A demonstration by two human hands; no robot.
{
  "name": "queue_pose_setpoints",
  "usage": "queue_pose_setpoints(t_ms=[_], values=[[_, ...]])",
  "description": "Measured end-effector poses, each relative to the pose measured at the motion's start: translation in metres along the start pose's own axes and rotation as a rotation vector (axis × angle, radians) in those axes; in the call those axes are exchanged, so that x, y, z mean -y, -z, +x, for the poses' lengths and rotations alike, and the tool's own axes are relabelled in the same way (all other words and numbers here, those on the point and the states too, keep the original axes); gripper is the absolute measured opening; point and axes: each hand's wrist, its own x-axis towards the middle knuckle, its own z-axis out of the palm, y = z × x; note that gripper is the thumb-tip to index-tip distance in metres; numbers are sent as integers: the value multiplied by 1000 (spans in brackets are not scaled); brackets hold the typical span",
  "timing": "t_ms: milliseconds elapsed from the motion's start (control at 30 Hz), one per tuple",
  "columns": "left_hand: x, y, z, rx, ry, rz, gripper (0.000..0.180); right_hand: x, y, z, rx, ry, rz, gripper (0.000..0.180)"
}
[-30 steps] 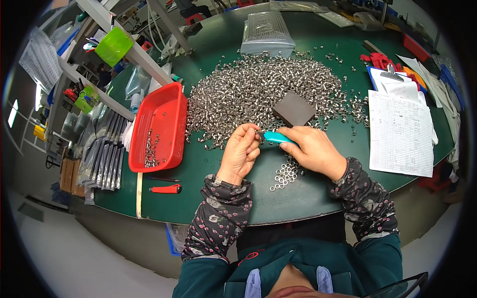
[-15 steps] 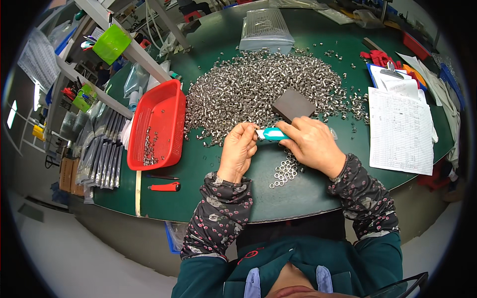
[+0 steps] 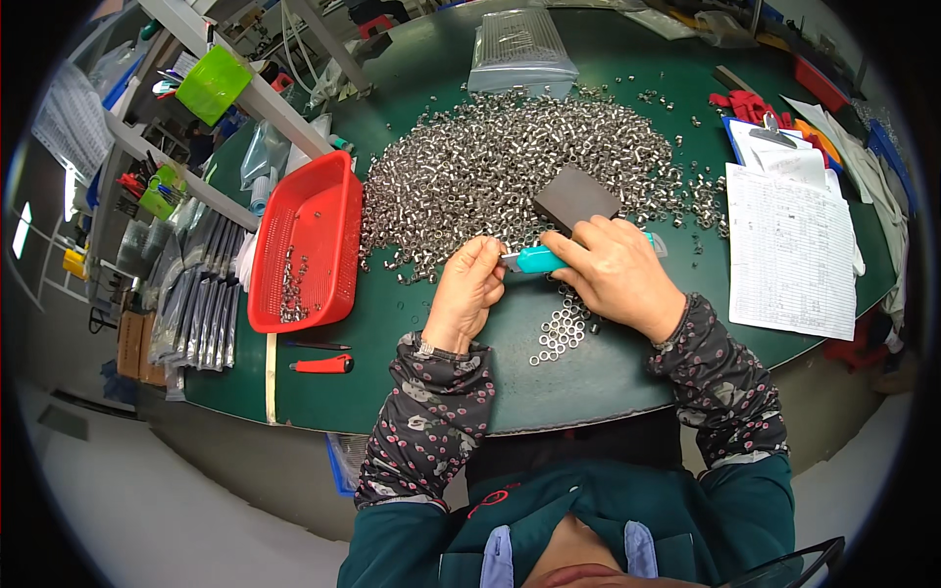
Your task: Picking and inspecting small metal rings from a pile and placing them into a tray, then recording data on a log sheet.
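Observation:
My right hand (image 3: 627,274) is closed around a teal utility knife (image 3: 541,260), its metal end pointing left. At that end the fingertips of my left hand (image 3: 469,289) are pinched together; whatever small thing they hold is hidden by the fingers. Beyond both hands spreads a big heap of small metal rings (image 3: 490,157). A dark grey block (image 3: 576,201) lies on the heap's near side, just past my right hand. Below the knife, several loose rings (image 3: 561,335) lie flat in a cluster on the green table (image 3: 608,397).
Left of the heap stands a red plastic basket (image 3: 331,284) with some rings inside. A red cutter (image 3: 323,365) and a pen (image 3: 319,345) lie near it. Printed sheets (image 3: 789,250) and a clipboard (image 3: 774,142) are at right. A plastic-bagged stack (image 3: 520,44) sits behind the heap.
The teal knife has tilted and shifted slightly in my right hand, and its far end now shows past the hand. My left fingers remain pinched at its metal end.

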Motion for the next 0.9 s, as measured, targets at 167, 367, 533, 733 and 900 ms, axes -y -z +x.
queue_pose_setpoints(t_ms=[167, 367, 533, 733, 900], values=[[-5, 0, 0, 41, 69, 30, 18, -2, 4, 1, 22, 30, -37, 34], [-9, 6, 0, 133, 177, 67, 17, -6, 10, 3, 12, 104, -60, 32], [-9, 7, -1, 162, 251, 63, 17, -8, 12, 3, -4, 148, -124, 29], [-7, 8, -1, 215, 303, 81, 17, -9, 14, 5, -41, 205, -189, 27], [-9, 1, -2, 197, 340, 115, 16, -10, 14, 5, -80, 238, -231, 29]])
